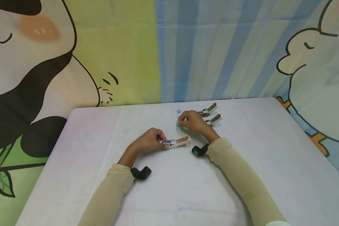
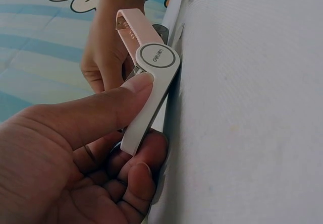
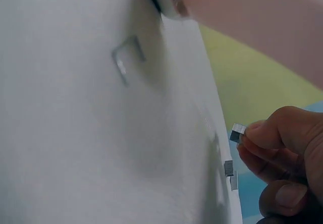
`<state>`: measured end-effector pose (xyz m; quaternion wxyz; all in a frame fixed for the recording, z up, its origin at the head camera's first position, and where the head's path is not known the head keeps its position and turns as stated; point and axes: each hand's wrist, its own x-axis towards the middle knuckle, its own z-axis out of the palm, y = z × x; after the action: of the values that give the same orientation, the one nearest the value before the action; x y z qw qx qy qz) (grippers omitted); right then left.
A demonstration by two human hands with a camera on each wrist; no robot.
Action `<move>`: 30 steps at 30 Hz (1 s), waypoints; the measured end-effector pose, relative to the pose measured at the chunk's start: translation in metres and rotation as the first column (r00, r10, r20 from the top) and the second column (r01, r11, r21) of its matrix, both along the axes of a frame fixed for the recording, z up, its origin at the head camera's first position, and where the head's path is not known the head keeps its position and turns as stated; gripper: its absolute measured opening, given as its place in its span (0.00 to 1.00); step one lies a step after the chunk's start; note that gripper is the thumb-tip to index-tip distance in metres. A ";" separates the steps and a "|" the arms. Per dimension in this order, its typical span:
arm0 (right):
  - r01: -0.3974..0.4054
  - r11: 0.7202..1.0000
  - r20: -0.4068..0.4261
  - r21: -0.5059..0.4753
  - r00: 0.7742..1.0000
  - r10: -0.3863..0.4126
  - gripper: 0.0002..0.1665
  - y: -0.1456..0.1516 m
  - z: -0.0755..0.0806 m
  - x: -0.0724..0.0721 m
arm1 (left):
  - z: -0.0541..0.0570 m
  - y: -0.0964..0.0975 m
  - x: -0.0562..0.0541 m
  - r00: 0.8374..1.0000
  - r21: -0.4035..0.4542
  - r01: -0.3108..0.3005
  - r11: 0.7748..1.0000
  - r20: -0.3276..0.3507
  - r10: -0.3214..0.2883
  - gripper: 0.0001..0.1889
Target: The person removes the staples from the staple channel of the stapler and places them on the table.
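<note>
My left hand [image 1: 150, 140] grips a small pink and white stapler [image 1: 175, 142] just above the table. In the left wrist view its thumb lies against the white side of the stapler, near the round hinge disc, with fingers curled beneath. The stapler's top appears raised in the head view. My right hand [image 1: 194, 121] is farther back and pinches a short silver block of staples [image 3: 237, 131] between thumb and fingertips. Small staple blocks [image 3: 229, 168] rest on the table near it. One loose staple [image 3: 120, 65] lies apart in the right wrist view.
Two more staplers, one behind [image 1: 210, 108] and one nearer [image 1: 214, 119], stand to the right of my right hand, partly hidden by it. A staple block [image 1: 179, 111] lies near the table's back edge. A printed cloth [image 1: 192, 53] hangs behind the white table [image 1: 164, 191].
</note>
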<state>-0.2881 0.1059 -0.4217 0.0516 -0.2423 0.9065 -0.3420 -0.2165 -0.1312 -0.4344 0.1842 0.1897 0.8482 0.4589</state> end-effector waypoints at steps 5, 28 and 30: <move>-0.028 1.000 -0.006 0.013 1.000 0.028 0.04 0.001 -0.002 -0.005 | 0.002 0.002 0.000 1.000 -0.004 0.006 1.000 -0.004 -0.006 0.08; -0.186 0.980 0.018 0.077 0.983 0.185 0.11 0.019 0.013 0.005 | 0.003 0.002 0.002 1.000 -0.012 -0.012 1.000 0.015 0.012 0.10; -0.259 0.965 0.083 0.046 0.963 0.255 0.15 0.020 0.019 0.012 | 0.003 0.001 0.002 1.000 -0.010 -0.011 1.000 0.013 0.012 0.10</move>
<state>-0.2765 0.1263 -0.4029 0.1370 -0.3431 0.8740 -0.3155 -0.2147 -0.1300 -0.4315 0.1881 0.1808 0.8502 0.4572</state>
